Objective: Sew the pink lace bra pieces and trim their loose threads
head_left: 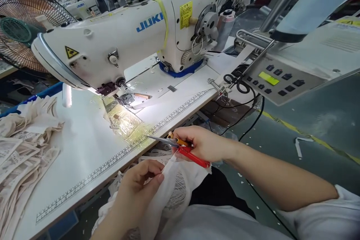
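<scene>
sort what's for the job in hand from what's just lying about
Likely for the job:
white lace fabric in the left hand
red-handled scissors in the right hand
probably the sewing machine

Apparently lying about:
loose white strip
orange stick

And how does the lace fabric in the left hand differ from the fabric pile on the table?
The lace fabric looks white, the fabric pile beige. The lace fabric is pinched in the left hand; the fabric pile lies on the sewing table. Both are pale.

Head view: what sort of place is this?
Probably a garment sewing workshop: a large sewing machine in front, a second machine in the background, and a heap of fabric pieces on the table.
</scene>
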`<state>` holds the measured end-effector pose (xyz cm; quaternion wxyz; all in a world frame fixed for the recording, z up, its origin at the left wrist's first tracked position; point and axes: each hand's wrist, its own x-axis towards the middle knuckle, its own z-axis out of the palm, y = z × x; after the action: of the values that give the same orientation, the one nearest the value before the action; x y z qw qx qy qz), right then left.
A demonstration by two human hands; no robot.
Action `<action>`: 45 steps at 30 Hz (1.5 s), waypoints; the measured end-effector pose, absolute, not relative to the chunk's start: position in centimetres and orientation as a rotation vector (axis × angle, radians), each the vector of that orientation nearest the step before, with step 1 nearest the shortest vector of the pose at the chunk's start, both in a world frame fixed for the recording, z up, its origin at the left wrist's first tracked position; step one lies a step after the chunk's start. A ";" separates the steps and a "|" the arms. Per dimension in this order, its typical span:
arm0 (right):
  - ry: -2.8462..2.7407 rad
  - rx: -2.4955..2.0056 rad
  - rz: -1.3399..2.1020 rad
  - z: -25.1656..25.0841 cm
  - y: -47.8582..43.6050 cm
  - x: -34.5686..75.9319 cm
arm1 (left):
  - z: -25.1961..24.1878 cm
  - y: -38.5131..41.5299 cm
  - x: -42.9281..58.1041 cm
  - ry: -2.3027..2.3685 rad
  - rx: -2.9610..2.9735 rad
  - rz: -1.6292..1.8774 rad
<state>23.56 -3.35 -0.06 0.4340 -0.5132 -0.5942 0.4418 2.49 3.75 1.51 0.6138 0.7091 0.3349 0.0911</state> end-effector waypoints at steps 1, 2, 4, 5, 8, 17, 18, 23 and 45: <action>-1.473 -1.268 1.094 -0.1 -3.4 23.5 | 1.5 3.8 2.5 0.801 1.632 0.206; -1.459 -1.264 1.097 -0.1 -3.4 23.3 | 1.5 3.7 2.5 0.830 1.629 0.204; -1.405 -1.263 1.133 0.0 -3.4 23.1 | 1.5 3.6 2.6 0.875 1.618 0.204; -1.375 -1.266 1.152 0.0 -3.5 23.0 | 1.5 3.5 2.7 0.895 1.608 0.212; -1.321 -1.293 1.174 0.1 -3.6 22.8 | 1.6 3.1 3.0 0.946 1.573 0.257; -1.312 -1.259 1.110 -0.1 -3.4 22.1 | 1.0 3.1 2.7 0.948 1.563 0.328; -1.310 -1.251 1.104 -0.2 -3.4 22.0 | 0.9 3.2 2.6 0.941 1.585 0.317; -1.302 -1.303 1.153 -0.4 -3.6 21.4 | 1.0 2.7 2.7 0.952 1.814 0.371; -1.414 -1.258 1.005 -0.7 -5.3 23.1 | 1.6 3.1 3.0 0.789 1.483 0.377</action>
<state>23.07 -5.29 -0.67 0.4789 -0.5153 -0.5792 0.4118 2.98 3.07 1.56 0.6517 0.6534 0.3475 0.1660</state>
